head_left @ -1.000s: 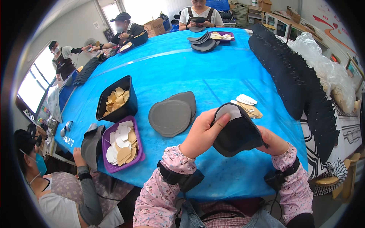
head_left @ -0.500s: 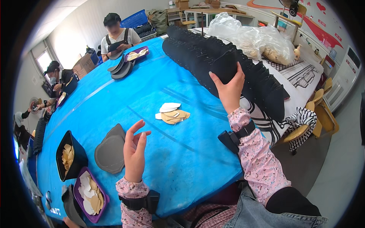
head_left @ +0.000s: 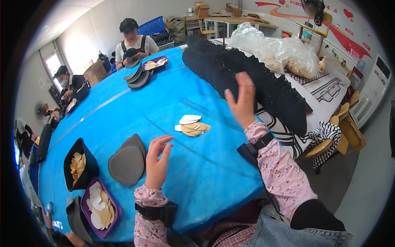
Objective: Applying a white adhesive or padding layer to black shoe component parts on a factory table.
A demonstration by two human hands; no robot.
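My right hand [head_left: 242, 103] is raised at the near side of a long row of black curved fabric pieces [head_left: 214, 68]. Its fingers are spread and slightly blurred, with nothing in them. Over the blue table cover, my left hand [head_left: 157, 162] is held up with bent fingers apart, also holding nothing. Just left of it lie overlapping dark grey rounded pads [head_left: 126, 164]. Between and beyond my hands sits a small pile of white and tan cut pieces [head_left: 192, 126].
At the left stand a black bin [head_left: 87, 175] of tan pieces and a purple tray [head_left: 117, 212] of white and tan pieces. Grey pads [head_left: 139, 78] and another purple tray lie near a co-worker [head_left: 133, 45]. Clear plastic bags [head_left: 284, 49] rest behind the black row.
My right hand has let go of the black piece at the row and drawn back slightly to the left. My left hand has shifted a little right in the view.
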